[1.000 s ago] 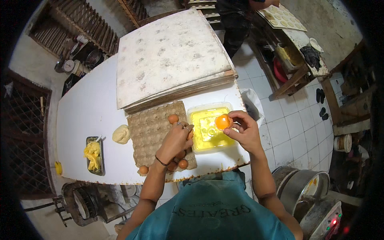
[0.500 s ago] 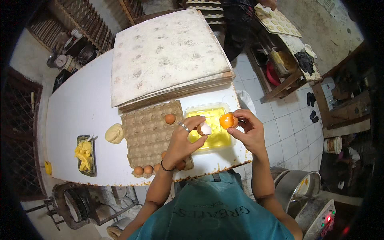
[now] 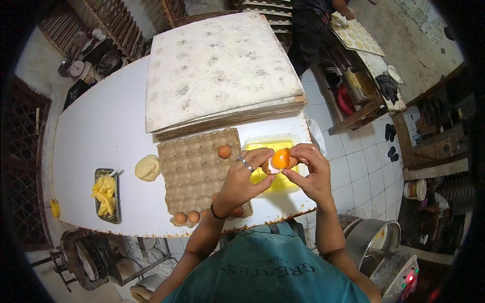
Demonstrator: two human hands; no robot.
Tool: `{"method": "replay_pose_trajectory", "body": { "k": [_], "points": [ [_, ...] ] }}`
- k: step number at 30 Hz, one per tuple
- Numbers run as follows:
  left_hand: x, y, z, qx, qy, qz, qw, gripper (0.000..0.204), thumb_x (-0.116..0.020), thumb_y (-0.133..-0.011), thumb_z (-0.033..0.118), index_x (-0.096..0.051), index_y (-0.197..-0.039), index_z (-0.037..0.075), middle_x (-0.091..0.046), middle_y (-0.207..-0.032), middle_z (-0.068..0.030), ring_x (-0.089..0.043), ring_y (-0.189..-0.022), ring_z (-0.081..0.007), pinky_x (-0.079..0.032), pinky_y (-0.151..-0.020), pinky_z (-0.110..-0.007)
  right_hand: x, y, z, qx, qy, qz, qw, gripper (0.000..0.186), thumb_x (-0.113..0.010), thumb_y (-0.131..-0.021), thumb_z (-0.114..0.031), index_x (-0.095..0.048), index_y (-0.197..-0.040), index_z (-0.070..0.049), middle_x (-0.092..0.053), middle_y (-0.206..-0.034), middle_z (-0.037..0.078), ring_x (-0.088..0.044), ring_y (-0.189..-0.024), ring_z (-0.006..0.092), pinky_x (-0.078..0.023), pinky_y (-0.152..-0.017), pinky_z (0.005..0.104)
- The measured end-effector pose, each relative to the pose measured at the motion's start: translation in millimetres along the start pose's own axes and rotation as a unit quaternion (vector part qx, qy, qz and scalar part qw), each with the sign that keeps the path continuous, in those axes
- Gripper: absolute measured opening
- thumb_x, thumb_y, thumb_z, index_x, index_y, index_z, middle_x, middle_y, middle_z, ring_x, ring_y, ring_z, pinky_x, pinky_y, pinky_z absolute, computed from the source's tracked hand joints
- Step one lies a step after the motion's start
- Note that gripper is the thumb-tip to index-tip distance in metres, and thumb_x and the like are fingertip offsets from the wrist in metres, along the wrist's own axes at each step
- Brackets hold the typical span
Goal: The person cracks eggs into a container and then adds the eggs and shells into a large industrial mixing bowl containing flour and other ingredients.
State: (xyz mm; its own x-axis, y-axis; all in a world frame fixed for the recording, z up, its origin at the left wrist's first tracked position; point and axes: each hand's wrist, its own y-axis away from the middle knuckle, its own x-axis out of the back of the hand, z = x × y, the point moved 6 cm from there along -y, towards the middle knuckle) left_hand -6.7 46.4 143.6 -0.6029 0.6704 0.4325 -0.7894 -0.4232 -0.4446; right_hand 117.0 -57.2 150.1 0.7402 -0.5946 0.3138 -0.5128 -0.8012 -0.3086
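My left hand [image 3: 246, 178] pinches one half of a brown eggshell [image 3: 271, 167], its white inside showing. Close against it, my right hand [image 3: 314, 174] grips the other shell half [image 3: 293, 161], and an orange yolk [image 3: 281, 158] bulges at its opening. Both shells hang over a clear plastic tub [image 3: 268, 139] holding yellow liquid. Left of the tub lies a cardboard egg tray [image 3: 194, 171], mostly bare cups. One brown egg [image 3: 224, 151] sits near its far right corner. Several more eggs [image 3: 193, 216] line its near edge, partly hidden by my left hand and wrist.
Behind the tray rises a stack of whitish boards [image 3: 217, 70]. A dough ball [image 3: 147, 168] and a dark dish [image 3: 118, 212] of yellow fat lie to the left. At the far right, another person's hand [image 3: 346, 11] reaches over a tray of pale rounds [image 3: 371, 44].
My hands have come together, so the two shell halves now nearly meet with the yolk between them. The view has shifted slightly. The other person's hand and arm show more.
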Motion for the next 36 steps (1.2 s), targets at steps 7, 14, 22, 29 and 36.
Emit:
{"method": "replay_pose_trajectory", "body": {
  "k": [7,14,22,29,36],
  "points": [
    [9.5,1.6,-7.8,-0.011,0.010,0.006,1.000,0.044,-0.068,-0.068,0.006,-0.053,-0.109,0.002,-0.055,-0.108,-0.0146,-0.055,-0.098,-0.0287,-0.045,-0.082,-0.034,-10.2,-7.3,-27.5,0.084,0.120,-0.038,0.988,0.034,-0.072,-0.063,-0.001,-0.060,-0.095,-0.003,-0.054,-0.097,0.012,-0.058,-0.087,0.0202,-0.049,-0.072,0.0285],
    [8.5,6.1,-16.9,0.053,0.169,0.023,0.984,0.046,-0.067,-0.069,0.002,-0.052,-0.112,0.003,-0.055,-0.110,-0.0139,-0.054,-0.103,-0.0242,-0.045,-0.088,-0.033,-4.1,-12.0,-50.3,0.160,0.184,-0.022,0.970,0.034,-0.072,-0.060,0.000,-0.060,-0.092,-0.006,-0.053,-0.096,0.011,-0.056,-0.077,0.0216,-0.048,-0.067,0.0290],
    [8.1,13.5,-20.5,0.081,0.385,0.023,0.919,0.049,-0.066,-0.069,-0.004,-0.049,-0.115,0.001,-0.046,-0.119,-0.0137,-0.043,-0.115,-0.0228,-0.038,-0.097,-0.035,3.1,3.2,18.5,-0.002,0.148,-0.118,0.982,0.030,-0.070,-0.065,-0.004,-0.060,-0.093,-0.004,-0.056,-0.093,0.010,-0.058,-0.078,0.0200,-0.047,-0.071,0.0280],
    [6.6,8.3,-23.4,0.096,0.392,0.039,0.914,0.056,-0.075,-0.066,0.011,-0.049,-0.115,0.000,-0.052,-0.114,-0.0148,-0.051,-0.107,-0.0251,-0.045,-0.089,-0.037,31.9,5.9,-11.9,0.042,-0.071,0.053,0.995,0.034,-0.075,-0.062,-0.005,-0.061,-0.093,-0.003,-0.057,-0.095,0.010,-0.058,-0.085,0.0196,-0.048,-0.072,0.0275],
    [-8.8,5.0,-17.7,0.104,0.419,0.011,0.902,0.054,-0.073,-0.068,0.007,-0.049,-0.116,-0.001,-0.051,-0.116,-0.0169,-0.050,-0.108,-0.0227,-0.044,-0.090,-0.035,46.7,2.9,-33.7,0.092,-0.050,0.025,0.994,0.034,-0.073,-0.065,-0.006,-0.060,-0.096,-0.002,-0.055,-0.095,0.009,-0.057,-0.086,0.0189,-0.046,-0.075,0.0281]
  ]
}}
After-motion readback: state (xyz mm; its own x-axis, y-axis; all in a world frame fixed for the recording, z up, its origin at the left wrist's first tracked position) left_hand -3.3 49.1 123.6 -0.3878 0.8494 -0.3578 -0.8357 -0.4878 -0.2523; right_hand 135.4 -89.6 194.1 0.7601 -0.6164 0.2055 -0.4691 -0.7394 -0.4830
